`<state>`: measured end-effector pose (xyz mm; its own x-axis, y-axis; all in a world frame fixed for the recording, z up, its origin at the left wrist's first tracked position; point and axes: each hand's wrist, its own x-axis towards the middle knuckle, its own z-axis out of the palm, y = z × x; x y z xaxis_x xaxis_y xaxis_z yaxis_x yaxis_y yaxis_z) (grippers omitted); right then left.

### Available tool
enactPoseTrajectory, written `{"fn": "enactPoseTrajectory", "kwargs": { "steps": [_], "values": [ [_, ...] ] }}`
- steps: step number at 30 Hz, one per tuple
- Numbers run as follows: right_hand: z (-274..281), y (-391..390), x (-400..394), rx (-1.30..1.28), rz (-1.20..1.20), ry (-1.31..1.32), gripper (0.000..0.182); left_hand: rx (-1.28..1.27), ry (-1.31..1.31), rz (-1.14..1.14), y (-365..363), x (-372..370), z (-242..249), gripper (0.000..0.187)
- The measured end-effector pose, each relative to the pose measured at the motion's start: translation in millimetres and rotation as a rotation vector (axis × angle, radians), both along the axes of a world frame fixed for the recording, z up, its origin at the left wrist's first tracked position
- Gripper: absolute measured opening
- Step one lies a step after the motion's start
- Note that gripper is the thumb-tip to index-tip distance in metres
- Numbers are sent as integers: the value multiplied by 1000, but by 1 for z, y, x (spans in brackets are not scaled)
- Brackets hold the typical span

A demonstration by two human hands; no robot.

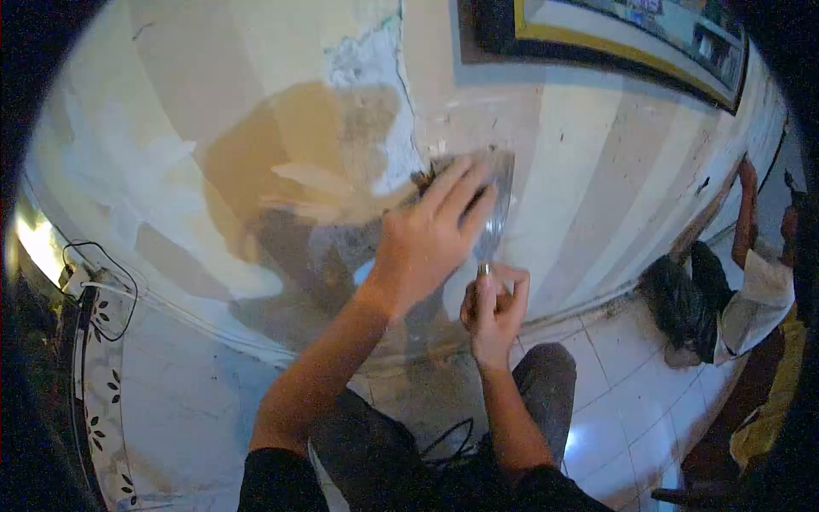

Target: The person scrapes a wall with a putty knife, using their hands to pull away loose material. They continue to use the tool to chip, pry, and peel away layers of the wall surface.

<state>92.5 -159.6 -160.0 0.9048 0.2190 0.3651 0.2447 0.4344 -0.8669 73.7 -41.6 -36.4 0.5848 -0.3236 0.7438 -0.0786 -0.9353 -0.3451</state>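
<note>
My right hand is closed round the handle of a putty knife, its thumb lying along it. The wide metal blade of the putty knife points up against the striped wall. My left hand reaches across with fingers stretched out over the blade and the wall beside it; the fingertips are slightly blurred. Small dark crumbs show by the blade's left edge. Above my left hand is a peeled patch of bare plaster with a crack down its right side.
A framed picture hangs at the upper right. Another person crouches by the wall at the far right, a hand raised to it. An adapter with a black cord lies at left. White tiles cover the floor.
</note>
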Motion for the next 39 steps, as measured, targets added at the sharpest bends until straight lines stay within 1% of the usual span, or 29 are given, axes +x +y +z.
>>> {"fn": "enactPoseTrajectory", "kwargs": {
  "steps": [2,3,5,9,12,14,18,24,26,27,29,30,32,33,35,36,38,39],
  "values": [
    [17,1,-2,62,27,-20,18,-23,-33,1,-2,-2,11,37],
    [14,0,-2,70,28,-23,18,-15,-36,1,-4,-4,10,37],
    [-2,-3,-1,13,22,13,17,-19,60,92,-8,-9,1,42],
    [-10,-8,-2,-23,22,-13,17,-63,66,51,-7,-10,-12,44],
    [-1,-12,-4,-3,40,39,16,-44,77,100,-9,-10,-13,43],
    [-1,-12,0,75,133,58,15,-38,65,96,-7,-10,-10,41],
    [-8,-9,5,78,168,61,16,2,32,100,-4,-9,-9,40],
    [-5,-5,-5,64,133,59,18,-10,57,73,-1,-9,-11,40],
    [-4,-5,-7,129,180,131,20,-11,53,51,1,-9,-10,39],
    [-1,-4,-9,127,179,127,20,-13,50,50,2,-8,-10,39],
    [3,-2,-14,151,191,215,20,-9,60,34,4,-7,-9,39],
    [5,3,-19,148,188,221,20,-13,65,32,5,-7,-6,39],
    [11,15,-27,252,161,207,20,-2,93,16,6,-9,6,38],
    [12,15,-29,254,161,213,20,0,99,16,8,-7,6,38],
    [14,18,-31,246,161,215,19,16,15,-57,12,-5,5,28],
    [12,16,-29,250,171,216,19,21,16,-49,11,-5,3,28],
    [3,6,-18,74,58,95,18,48,19,10,5,-8,-3,29],
    [4,4,-15,81,61,82,18,55,6,12,4,-10,-3,29]
  ]
}}
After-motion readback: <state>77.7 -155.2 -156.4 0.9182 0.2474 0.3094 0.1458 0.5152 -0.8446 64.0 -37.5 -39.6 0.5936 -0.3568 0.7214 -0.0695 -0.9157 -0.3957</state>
